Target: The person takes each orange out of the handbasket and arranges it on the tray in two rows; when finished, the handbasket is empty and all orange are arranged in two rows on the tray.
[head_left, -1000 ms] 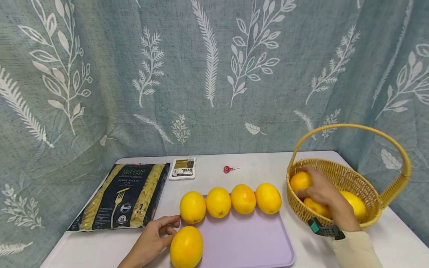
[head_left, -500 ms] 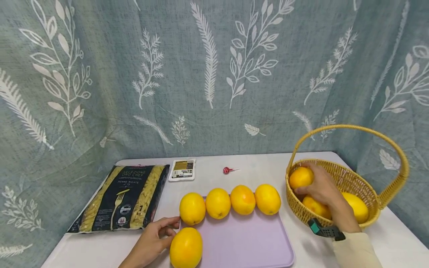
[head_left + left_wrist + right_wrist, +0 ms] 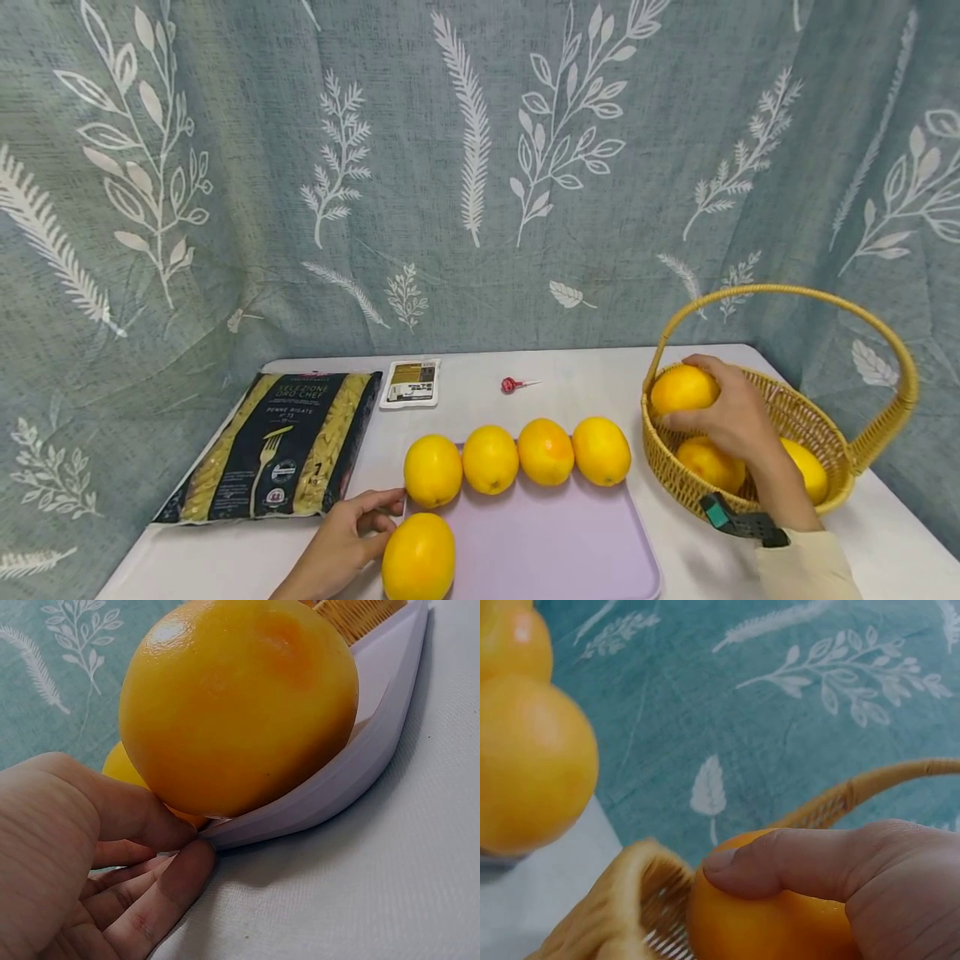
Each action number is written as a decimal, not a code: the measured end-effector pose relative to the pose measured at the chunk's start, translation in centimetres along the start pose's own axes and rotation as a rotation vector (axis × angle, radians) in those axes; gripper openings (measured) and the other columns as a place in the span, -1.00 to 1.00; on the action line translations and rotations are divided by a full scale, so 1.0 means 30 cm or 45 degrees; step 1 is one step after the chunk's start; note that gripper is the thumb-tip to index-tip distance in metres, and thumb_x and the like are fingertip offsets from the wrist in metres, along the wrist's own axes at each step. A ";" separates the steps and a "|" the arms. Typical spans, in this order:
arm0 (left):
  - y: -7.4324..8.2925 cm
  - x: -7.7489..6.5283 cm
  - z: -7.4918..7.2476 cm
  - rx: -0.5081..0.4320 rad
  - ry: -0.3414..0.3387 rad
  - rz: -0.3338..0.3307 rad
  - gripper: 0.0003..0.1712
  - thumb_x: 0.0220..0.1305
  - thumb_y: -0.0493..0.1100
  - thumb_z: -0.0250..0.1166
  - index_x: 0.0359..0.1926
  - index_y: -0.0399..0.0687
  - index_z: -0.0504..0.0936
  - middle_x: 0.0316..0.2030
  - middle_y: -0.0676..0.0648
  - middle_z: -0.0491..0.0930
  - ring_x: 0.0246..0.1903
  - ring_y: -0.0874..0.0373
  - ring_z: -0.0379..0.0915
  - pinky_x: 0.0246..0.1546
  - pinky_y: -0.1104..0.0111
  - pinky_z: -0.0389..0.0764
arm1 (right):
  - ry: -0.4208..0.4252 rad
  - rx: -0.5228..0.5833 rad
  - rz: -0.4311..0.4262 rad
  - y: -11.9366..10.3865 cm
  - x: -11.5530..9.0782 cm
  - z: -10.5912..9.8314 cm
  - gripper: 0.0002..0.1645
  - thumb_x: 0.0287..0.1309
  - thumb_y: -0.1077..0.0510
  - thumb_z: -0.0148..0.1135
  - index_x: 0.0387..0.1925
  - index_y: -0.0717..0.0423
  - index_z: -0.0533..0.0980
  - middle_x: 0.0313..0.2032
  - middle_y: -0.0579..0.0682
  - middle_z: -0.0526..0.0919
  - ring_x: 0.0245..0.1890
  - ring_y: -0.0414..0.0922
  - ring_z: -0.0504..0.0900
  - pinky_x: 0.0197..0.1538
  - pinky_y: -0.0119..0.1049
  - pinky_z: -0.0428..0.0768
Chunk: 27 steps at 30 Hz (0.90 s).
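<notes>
Across the upper frame, a leaf-patterned curtain (image 3: 420, 167) is hanging behind a white table (image 3: 468, 383). At right, a wicker basket (image 3: 797, 417) is standing; at lower center, a purple tray (image 3: 551, 537) is lying; at left, a pasta bag (image 3: 266, 450) is resting. At lower left, the left hand (image 3: 341, 537) is pinching the tray's rim; the right hand (image 3: 733, 418) is gripping a fruit (image 3: 682, 390) at the basket's left side. Four more fruits (image 3: 490, 460) are lining the tray's far edge, a fifth (image 3: 418, 557) is sitting at its left, and two (image 3: 709, 465) are lying in the basket. Mid-frame, a flat packet (image 3: 411, 383) and a lollipop (image 3: 511, 385) are lying.
</notes>
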<state>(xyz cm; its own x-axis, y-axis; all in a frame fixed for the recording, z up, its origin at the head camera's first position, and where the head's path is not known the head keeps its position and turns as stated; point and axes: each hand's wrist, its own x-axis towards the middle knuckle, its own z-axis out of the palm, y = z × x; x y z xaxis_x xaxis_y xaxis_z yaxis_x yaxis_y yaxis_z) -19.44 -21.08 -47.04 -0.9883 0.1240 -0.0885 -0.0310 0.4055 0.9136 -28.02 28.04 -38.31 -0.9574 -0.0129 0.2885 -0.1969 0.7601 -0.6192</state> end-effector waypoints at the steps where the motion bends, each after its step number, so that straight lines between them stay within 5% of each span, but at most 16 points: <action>1: -0.001 0.000 0.000 0.001 -0.001 0.002 -0.35 0.12 -0.42 0.33 0.29 -0.46 0.48 -0.10 -0.11 0.61 -0.22 0.06 0.55 -0.21 0.40 0.62 | 0.007 0.011 0.000 -0.008 -0.003 -0.005 0.08 -0.15 -0.05 0.63 0.41 0.10 0.34 0.23 0.36 0.40 -0.06 0.25 0.51 -0.20 0.00 0.55; 27: -0.001 -0.002 -0.007 0.005 -0.015 0.031 -0.35 0.11 -0.39 0.36 0.28 -0.43 0.50 -0.07 -0.13 0.61 -0.23 0.06 0.56 -0.19 0.40 0.62 | 0.017 0.099 -0.180 -0.168 -0.048 -0.025 -0.05 -0.14 0.06 0.57 0.36 -0.10 0.42 0.14 0.27 0.36 -0.17 0.16 0.54 -0.24 -0.09 0.57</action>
<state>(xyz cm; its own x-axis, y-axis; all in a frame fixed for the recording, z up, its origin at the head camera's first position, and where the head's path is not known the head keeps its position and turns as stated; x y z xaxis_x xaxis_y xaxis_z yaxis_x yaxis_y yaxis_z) -19.40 -21.29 -46.98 -0.9869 0.1449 -0.0708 -0.0060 0.4061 0.9138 -25.50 24.70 -35.06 -0.9162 -0.1069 0.3862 -0.3456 0.6987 -0.6264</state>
